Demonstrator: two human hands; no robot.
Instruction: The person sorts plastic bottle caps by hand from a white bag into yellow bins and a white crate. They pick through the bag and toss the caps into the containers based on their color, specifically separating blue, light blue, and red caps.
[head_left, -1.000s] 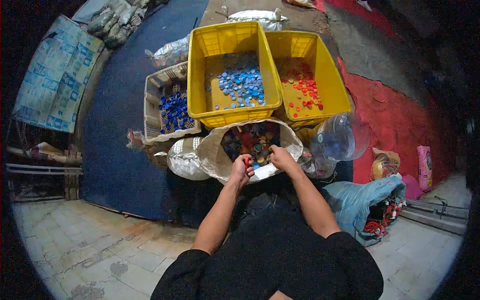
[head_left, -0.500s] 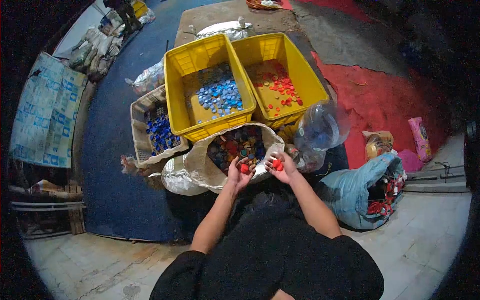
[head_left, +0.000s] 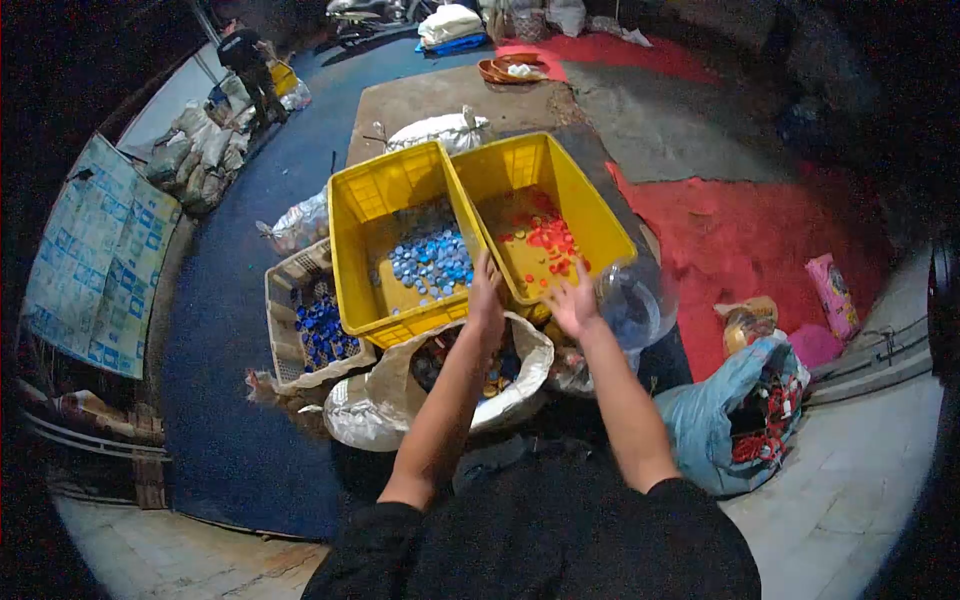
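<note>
My left hand point(head_left: 487, 297) is raised at the near edge where the two yellow bins meet, seen from its side with the fingers stretched up. My right hand point(head_left: 574, 304) is over the near rim of the right yellow bin point(head_left: 600, 215), fingers spread and nothing visible in them. Red bottle caps point(head_left: 550, 236) lie scattered on that bin's floor. Light blue caps point(head_left: 432, 258) are in the left yellow bin point(head_left: 350, 225). Below my forearms gapes a white woven sack point(head_left: 535, 365) of mixed caps, partly hidden by my left arm.
Left of the bins stands a pale crate point(head_left: 282, 330) of dark blue caps. A clear plastic jug point(head_left: 635, 310) sits by my right hand. Further right is a blue sack point(head_left: 705, 425) with red pieces in its mouth. Another person point(head_left: 245, 60) is at the far left.
Both hands have moved forward from above the sack to the right yellow bin. The red caps that were in them no longer show there. My view has tilted up.
</note>
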